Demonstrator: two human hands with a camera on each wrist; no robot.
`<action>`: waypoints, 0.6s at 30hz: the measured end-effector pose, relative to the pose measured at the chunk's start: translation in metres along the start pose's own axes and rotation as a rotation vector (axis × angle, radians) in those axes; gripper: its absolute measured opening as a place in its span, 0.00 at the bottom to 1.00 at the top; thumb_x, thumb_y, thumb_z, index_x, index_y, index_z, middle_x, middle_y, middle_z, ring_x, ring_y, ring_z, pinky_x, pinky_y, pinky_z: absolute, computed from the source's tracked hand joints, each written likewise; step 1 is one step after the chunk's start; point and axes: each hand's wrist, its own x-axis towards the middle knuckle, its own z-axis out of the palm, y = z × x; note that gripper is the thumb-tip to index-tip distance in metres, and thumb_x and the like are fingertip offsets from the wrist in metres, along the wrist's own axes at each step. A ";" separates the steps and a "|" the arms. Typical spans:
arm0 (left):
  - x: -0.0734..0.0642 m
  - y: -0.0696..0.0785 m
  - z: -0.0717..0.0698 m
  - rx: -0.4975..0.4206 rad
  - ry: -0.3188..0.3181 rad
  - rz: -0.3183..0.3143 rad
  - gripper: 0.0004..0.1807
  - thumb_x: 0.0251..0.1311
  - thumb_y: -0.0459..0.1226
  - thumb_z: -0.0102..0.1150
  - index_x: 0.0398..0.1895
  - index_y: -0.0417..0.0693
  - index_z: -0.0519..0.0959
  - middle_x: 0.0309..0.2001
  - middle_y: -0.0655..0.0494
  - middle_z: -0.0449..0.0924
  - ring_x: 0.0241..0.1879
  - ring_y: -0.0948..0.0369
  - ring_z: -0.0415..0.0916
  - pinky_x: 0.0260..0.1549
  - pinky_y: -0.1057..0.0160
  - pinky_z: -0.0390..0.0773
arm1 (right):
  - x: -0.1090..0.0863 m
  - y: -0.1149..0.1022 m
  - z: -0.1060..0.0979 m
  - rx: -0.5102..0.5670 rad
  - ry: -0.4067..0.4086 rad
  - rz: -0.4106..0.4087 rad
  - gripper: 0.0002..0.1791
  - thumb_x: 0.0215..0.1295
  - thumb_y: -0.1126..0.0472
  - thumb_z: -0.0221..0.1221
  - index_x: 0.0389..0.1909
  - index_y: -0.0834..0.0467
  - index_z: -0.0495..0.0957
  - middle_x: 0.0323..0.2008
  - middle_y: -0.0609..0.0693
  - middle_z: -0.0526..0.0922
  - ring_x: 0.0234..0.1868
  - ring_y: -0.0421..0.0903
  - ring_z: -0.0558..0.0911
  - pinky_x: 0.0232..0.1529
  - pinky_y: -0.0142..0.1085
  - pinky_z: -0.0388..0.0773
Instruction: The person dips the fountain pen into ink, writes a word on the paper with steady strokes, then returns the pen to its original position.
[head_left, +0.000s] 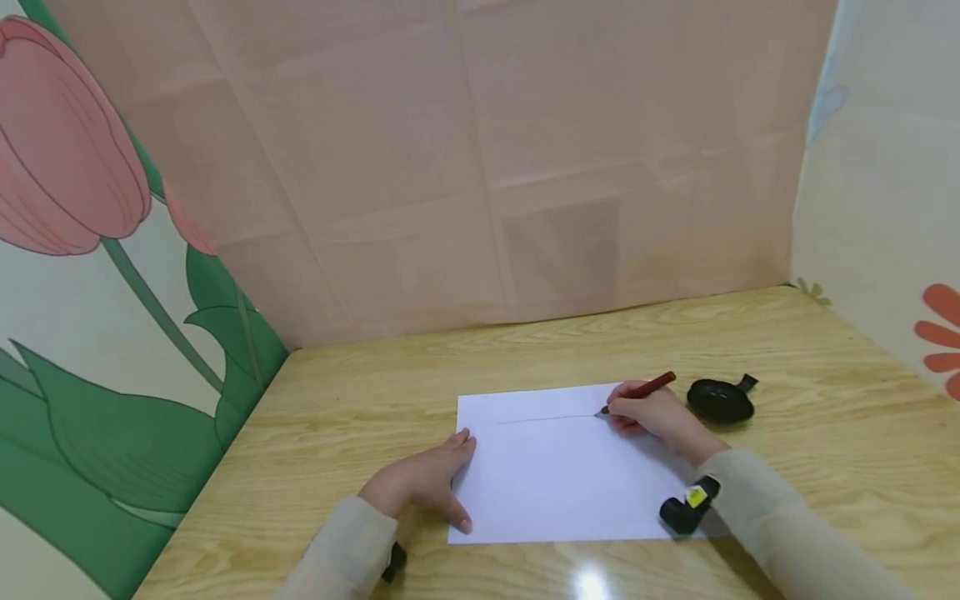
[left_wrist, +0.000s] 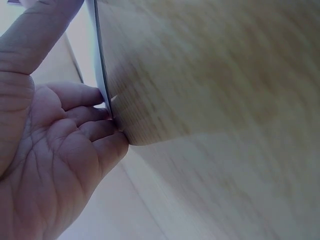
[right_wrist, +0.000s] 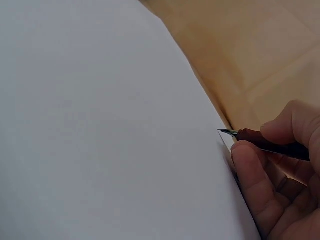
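In the head view a white sheet of paper (head_left: 555, 483) lies on the wooden table, with a thin, nearly level line across its upper part. My right hand (head_left: 652, 412) pinches a dark red fountain pen (head_left: 651, 386) between thumb and fingers. Its metal nib (right_wrist: 228, 132) touches the sheet at the line's right end. At the sheet's left edge rests my left hand (head_left: 431, 479), thumb and fingers spread and relaxed. The left wrist view shows its fingers (left_wrist: 95, 132) against the paper's edge, gripping nothing.
A small black dish with a short handle (head_left: 720, 402) stands on the table (head_left: 360, 400) just right of my right hand. Behind the table hangs a pinkish-beige cloth (head_left: 420, 167). A wall with a painted tulip (head_left: 67, 142) borders the left side.
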 end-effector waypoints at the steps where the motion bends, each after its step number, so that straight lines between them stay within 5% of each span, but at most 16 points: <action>1: 0.000 0.000 0.000 -0.002 -0.001 -0.001 0.62 0.35 0.48 0.75 0.72 0.43 0.47 0.74 0.48 0.39 0.72 0.55 0.38 0.69 0.55 0.47 | 0.000 0.000 0.000 0.002 -0.003 -0.002 0.13 0.60 0.61 0.56 0.41 0.66 0.74 0.29 0.50 0.79 0.30 0.43 0.77 0.32 0.34 0.81; 18: -0.001 -0.001 -0.001 -0.015 -0.003 0.012 0.62 0.35 0.48 0.75 0.72 0.43 0.47 0.74 0.47 0.38 0.72 0.55 0.38 0.69 0.55 0.47 | 0.002 0.005 -0.003 0.028 0.057 0.044 0.09 0.61 0.61 0.54 0.38 0.63 0.71 0.29 0.53 0.79 0.29 0.44 0.78 0.31 0.34 0.81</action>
